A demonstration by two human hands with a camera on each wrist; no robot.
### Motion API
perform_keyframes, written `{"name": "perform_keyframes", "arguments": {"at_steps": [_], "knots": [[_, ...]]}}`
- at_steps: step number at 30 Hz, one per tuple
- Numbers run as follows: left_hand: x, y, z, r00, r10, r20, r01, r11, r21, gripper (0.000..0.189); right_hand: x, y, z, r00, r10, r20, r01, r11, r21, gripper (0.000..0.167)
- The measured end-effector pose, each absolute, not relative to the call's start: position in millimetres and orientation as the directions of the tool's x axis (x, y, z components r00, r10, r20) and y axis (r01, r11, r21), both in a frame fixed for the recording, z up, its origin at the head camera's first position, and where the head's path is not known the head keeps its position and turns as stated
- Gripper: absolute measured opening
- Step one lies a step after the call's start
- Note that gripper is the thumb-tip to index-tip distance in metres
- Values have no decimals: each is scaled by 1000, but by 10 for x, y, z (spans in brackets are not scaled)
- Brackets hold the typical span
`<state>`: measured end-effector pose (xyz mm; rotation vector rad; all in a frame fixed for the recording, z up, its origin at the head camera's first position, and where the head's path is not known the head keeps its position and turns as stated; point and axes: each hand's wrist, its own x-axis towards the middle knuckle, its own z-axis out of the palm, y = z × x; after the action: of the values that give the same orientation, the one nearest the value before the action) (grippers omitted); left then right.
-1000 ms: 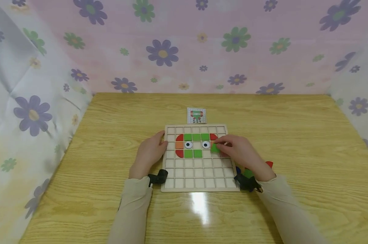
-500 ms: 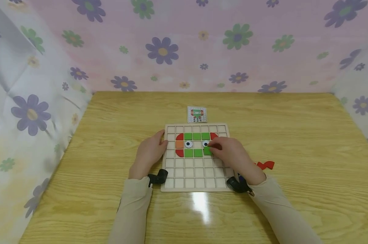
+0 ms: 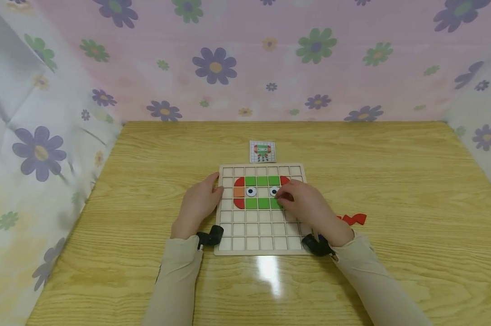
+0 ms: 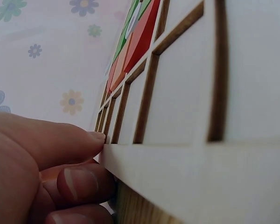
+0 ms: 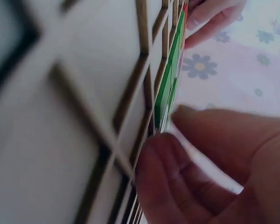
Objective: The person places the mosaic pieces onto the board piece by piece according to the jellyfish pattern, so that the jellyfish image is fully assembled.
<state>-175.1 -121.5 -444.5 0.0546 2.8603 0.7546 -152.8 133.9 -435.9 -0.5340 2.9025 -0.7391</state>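
A wooden grid board [image 3: 253, 231] lies on the table with coloured tiles in its upper rows. My left hand [image 3: 200, 203] holds its left edge; in the left wrist view the thumb [image 4: 91, 137] touches the rim and the other fingers curl beside it. My right hand [image 3: 308, 203] pinches a green square tile [image 3: 275, 203] at the right end of the lower green row, just under a round eye tile [image 3: 274, 191]. That tile looks flat in its cell, partly covered by the fingertips. A red quarter-round tile [image 3: 284, 180] shows above the hand.
A small picture card [image 3: 263, 151] with a similar tile figure lies behind the board. Several loose red pieces [image 3: 353, 219] lie to the right, partly behind the right wrist. Floral cloth [image 3: 316, 81] stands behind the table and at both sides.
My right hand has moved left across the board with the green square tile, then down, laying it into the lower row's cell. The left hand has stayed at the board's edge.
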Motion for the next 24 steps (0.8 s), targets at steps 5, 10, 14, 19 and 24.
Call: {"name": "perform_keyframes", "arguments": {"at_steps": [5, 10, 14, 19, 24], "knots": [[-1763, -1198, -4433, -981, 91, -172, -4, 873, 487, 50, -1552, 1481, -4264, -935, -352, -37, -274, 785, -555, 16], [-1780, -1207, -4431, -982, 94, -164, 4, 877, 480, 50, -1569, 1676, -4177, -922, -384, -46, -290, 764, -576, 18], [-1778, -1218, -4443, -982, 86, -168, -7, 873, 488, 50, -1542, 1840, -4200, -922, -381, -66, -281, 777, -563, 20], [-1757, -1230, -4451, -981, 90, -172, -7, 869, 495, 50, -1470, 2050, -4252, -923, -376, -81, -280, 800, -530, 23], [-1753, -1238, -4454, -983, 102, -156, 11, 867, 497, 49, -1392, 2239, -4249, -911, -402, -95, -305, 810, -501, 23]]}}
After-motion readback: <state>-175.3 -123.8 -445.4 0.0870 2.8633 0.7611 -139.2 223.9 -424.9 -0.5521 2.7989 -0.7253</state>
